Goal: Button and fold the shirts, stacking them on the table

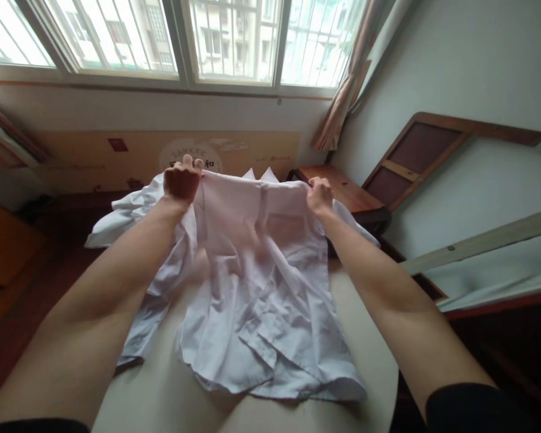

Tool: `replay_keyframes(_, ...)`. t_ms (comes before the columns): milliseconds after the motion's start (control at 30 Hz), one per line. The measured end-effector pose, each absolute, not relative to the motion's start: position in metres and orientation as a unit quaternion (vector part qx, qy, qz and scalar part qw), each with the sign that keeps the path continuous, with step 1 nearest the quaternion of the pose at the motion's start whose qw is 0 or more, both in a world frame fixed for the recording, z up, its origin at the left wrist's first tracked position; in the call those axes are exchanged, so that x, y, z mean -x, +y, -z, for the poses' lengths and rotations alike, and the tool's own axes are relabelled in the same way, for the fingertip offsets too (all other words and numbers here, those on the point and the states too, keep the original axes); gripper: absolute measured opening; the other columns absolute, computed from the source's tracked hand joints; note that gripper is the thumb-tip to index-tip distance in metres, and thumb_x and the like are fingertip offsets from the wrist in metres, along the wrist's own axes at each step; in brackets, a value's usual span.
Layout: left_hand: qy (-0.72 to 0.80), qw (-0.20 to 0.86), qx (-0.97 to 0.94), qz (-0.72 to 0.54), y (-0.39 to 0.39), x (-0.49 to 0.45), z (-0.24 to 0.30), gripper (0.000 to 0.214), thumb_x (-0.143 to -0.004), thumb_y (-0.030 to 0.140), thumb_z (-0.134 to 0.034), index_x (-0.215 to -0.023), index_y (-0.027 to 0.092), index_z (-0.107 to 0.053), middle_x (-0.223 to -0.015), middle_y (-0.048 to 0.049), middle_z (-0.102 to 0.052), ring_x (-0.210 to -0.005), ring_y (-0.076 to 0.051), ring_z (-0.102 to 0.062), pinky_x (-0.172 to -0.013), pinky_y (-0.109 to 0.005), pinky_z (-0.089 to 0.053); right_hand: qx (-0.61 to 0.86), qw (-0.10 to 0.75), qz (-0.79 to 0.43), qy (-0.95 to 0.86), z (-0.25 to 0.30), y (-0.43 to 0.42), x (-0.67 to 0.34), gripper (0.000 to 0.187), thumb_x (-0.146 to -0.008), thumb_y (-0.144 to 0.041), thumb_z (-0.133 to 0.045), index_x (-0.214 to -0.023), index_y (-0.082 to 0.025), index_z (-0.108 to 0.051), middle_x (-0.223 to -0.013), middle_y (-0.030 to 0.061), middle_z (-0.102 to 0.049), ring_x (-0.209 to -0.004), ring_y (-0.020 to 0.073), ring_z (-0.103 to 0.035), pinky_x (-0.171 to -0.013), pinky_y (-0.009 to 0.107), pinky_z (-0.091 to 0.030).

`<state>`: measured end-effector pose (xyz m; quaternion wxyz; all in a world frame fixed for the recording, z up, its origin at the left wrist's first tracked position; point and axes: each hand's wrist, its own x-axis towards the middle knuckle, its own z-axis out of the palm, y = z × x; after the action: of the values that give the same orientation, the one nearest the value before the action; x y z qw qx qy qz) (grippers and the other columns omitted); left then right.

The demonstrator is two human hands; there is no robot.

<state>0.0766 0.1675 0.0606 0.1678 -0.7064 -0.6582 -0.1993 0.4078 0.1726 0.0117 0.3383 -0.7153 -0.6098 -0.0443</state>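
Note:
A white shirt (261, 264) is stretched between my two hands, its upper part lifted and its hem lying on a round pale table (364, 337). My left hand (183, 179) is closed on the shirt's top edge at the left. My right hand (319, 193) grips the same edge at the right. Two collar points stick up behind the edge between the hands, and a pocket shows through the cloth. More white cloth (126, 216) hangs at the left beyond my left forearm; whether it is a sleeve or another garment I cannot tell.
Barred windows (234, 42) run along the far wall, above a tan printed panel (270, 141). A wooden side table (342, 192) stands behind my right hand. A pink curtain (337, 117) hangs by the right window, and a wooden frame (414, 150) is against the right wall.

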Motion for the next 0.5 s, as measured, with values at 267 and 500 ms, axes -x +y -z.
replay_keyframes(267, -0.346, 0.036, 0.933, 0.093, 0.058, -0.122, 0.008, 0.037, -0.087, 0.048, -0.048, -0.103, 0.016, -0.06, -0.102, -0.0113, -0.058, -0.099, -0.026, -0.051, -0.088, -0.038, -0.036, 0.479, 0.211, -0.029, -0.852, 0.043, 0.027, -0.35, 0.033, -0.086, -0.037, -0.056, -0.113, -0.018, -0.059, -0.114, 0.0132, -0.057, -0.106, 0.0274, -0.05, -0.091, 0.042, -0.039)
replay_keyframes(500, -0.297, -0.064, 0.95, 0.075, -0.024, -0.115, 0.079, 0.025, -0.09, 0.04, -0.048, -0.092, 0.017, -0.056, -0.098, -0.0074, -0.058, -0.088, -0.019, -0.052, -0.079, -0.031, -0.039, 0.415, 0.153, -0.094, -0.892, 0.075, -0.033, -0.368, 0.014, -0.088, -0.031, -0.054, -0.091, -0.018, -0.061, -0.097, 0.008, -0.059, -0.099, 0.0219, -0.052, -0.095, 0.042, -0.035)
